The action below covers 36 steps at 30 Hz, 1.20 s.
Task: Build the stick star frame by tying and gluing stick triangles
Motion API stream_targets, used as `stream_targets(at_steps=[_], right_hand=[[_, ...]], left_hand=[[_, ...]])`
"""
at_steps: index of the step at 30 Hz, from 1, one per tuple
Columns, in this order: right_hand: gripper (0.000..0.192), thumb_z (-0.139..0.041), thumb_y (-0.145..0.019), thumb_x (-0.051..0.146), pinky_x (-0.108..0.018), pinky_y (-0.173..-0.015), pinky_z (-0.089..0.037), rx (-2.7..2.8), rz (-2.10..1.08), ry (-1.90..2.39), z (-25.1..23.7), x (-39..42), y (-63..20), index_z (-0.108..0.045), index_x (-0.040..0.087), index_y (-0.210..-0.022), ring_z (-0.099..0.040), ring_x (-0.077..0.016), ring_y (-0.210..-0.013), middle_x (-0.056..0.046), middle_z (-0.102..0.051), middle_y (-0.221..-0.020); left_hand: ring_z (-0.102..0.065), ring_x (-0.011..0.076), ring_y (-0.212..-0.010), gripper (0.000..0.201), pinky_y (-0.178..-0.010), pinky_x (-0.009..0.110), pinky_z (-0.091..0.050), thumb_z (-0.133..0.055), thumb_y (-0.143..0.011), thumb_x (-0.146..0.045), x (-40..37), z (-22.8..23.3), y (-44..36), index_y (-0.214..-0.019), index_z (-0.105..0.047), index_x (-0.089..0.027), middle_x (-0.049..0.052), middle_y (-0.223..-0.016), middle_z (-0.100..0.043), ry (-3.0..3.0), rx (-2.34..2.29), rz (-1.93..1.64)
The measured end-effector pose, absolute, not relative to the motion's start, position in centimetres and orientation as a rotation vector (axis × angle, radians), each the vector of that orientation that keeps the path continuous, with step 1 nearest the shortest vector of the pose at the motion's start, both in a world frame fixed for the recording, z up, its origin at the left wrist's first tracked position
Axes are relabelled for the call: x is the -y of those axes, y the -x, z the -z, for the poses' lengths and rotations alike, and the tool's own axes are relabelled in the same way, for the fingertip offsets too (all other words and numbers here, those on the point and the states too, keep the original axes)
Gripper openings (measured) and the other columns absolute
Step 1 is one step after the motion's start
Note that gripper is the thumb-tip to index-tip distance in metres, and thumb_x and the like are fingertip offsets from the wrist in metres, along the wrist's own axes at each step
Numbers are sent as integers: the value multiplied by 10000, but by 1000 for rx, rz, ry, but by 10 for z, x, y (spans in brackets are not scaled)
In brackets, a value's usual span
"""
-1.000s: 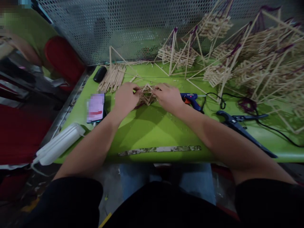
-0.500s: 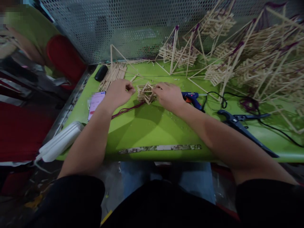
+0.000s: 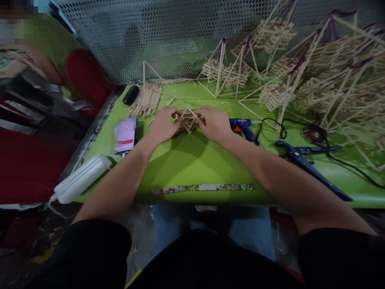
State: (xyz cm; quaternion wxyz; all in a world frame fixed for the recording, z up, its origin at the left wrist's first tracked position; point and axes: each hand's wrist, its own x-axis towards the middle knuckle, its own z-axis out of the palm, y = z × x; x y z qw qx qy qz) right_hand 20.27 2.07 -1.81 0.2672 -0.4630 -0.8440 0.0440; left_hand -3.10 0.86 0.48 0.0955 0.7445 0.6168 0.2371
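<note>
A person seated at a green worktable (image 3: 195,160) grips a small stick frame (image 3: 188,119) w/ both hands, mid-table, just in front of the far clutter. The left hand (image 3: 162,125) closes on the frame's left side, fingers curled round its sticks; the right hand (image 3: 214,122) clamps the right side, thumb & fingers pinched on the lattice. The frame sits low, at or just above the tabletop; whether it touches the surface can't be told. A bit of dark red cord (image 3: 177,134) shows under the left hand.

Just right of the right hand lies a blue glue gun (image 3: 244,126), its black cable (image 3: 345,164) trailing off toward the table's right edge. Further right, black-handled shears (image 3: 303,158) lie at a slant. Left of the hands, a phone (image 3: 125,135) lies face up, screen lit. Behind it, a bundle of loose sticks (image 3: 147,99) & a small black object (image 3: 131,94) near the back-left corner. A worn ruler-like strip (image 3: 203,188) runs along the near edge. A white plastic item (image 3: 80,180) hangs off the near-left corner.

Finished stick structures (image 3: 315,76), some bound w/ purple thread, pile up at back right against a perforated metal screen (image 3: 135,36). Another person in a green top (image 3: 39,44) is at far left.
</note>
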Motion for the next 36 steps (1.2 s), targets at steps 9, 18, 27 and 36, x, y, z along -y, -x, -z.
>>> stream_targets(at_steps=[9,18,27,36], right_hand=[[404,-632,-1013,145,-396,-838,-615,1888,-440,979,27,-24,-207,-708,155,-1409,-782,-242,-960,-128,-846,-1167],[359,-811,-931,338,-361,-752,-625,1617,-754,723,18,-8,-212,-692,251,-1259,-765,-194,-868,-33,-809,-1007],[138,-823,-959,347,-349,-733,-634,1523,-638,664,4,7,-211,-801,253,-1057,-741,-173,-792,-8,-796,-902],[114,-878,-942,347,-333,-668,-597,1453,-629,642,0,4,-215,-822,266,-1001,-686,-151,-726,5,-737,-842]], left_hand=[[-680,173,-798,52,-784,320,-560,-746,-949,-233,-3,-4,20,-907,-744,-202,35,-867,-768,-1867,-1544,-1141],[-654,150,-753,138,-692,282,-543,-802,-997,-351,16,-10,13,-997,-772,-216,34,-867,-752,-1763,-1407,-1337],[-631,144,-715,151,-660,280,-535,-821,-995,-363,29,-14,4,-1025,-777,-222,24,-837,-723,-1737,-1315,-1369],[-647,149,-710,142,-692,301,-569,-787,-1005,-374,30,-17,4,-1018,-795,-233,34,-848,-746,-1709,-1219,-1342]])
